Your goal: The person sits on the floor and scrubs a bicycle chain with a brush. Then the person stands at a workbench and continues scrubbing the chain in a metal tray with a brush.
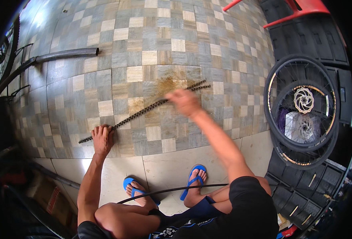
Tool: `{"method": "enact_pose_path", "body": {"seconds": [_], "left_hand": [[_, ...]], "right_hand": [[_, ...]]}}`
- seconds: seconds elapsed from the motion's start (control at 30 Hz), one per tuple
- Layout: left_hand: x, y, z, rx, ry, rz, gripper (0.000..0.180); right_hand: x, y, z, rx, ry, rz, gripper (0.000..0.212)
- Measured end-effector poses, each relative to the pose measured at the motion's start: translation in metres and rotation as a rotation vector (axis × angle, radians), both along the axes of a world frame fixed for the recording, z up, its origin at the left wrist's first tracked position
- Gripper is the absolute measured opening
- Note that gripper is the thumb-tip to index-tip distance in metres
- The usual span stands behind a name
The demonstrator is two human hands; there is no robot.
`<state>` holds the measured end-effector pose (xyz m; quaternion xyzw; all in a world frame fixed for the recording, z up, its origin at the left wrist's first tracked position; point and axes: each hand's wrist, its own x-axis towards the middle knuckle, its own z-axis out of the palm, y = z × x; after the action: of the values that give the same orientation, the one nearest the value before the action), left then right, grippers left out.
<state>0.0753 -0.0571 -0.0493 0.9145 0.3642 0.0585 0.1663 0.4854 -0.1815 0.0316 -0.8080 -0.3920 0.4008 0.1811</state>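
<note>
A dark bicycle chain (142, 112) lies slantwise across the tiled floor in two strands side by side. At its far right end the two strands (200, 84) spread a little apart. My left hand (103, 139) grips it near the lower left end, fingers curled down over it, with a short tail sticking out beyond. Farther along, my right hand (184, 101) is closed over the chain near its far end. Motion smears this hand, and its fingertips are partly hidden. A brown, rusty-looking stain (168, 83) marks the floor beside the right hand.
Bicycle wheels with disc rotors (304, 100) lie stacked at the right on black panels (313, 38). A red plastic chair (303, 8) stands at the upper right. A dark tube (68, 54) juts in from the left. A black cable (168, 191) crosses near my feet in blue flip-flops (196, 179).
</note>
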Motion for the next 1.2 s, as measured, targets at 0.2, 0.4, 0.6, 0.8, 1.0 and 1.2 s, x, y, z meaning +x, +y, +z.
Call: {"method": "enact_pose_path", "body": {"seconds": [0.2,0.4,0.6,0.8,1.0,1.2], "left_hand": [[0.009,0.000,-0.006,0.026,-0.037,-0.050,0.020],[0.002,-0.001,-0.001,0.052,-0.019,-0.011,0.019],[0.002,-0.002,0.004,0.055,-0.029,-0.008,0.019],[0.012,0.003,-0.007,0.062,-0.067,-0.068,0.020],[0.005,-0.001,-0.005,0.063,-0.047,-0.031,0.021],[0.002,-0.002,0.007,0.081,-0.018,-0.017,0.021]], "right_hand": [[0.185,-0.110,-0.021,0.134,-0.842,0.088,0.026],[-0.026,0.042,0.048,-0.116,-0.029,0.098,0.028],[0.024,-0.008,0.017,-0.029,-0.157,0.139,0.034],[0.201,-0.104,0.023,-0.007,-0.730,0.057,0.028],[0.001,0.005,0.002,0.011,-0.133,0.241,0.051],[0.099,-0.053,0.007,-0.098,-0.082,-0.383,0.056]]}}
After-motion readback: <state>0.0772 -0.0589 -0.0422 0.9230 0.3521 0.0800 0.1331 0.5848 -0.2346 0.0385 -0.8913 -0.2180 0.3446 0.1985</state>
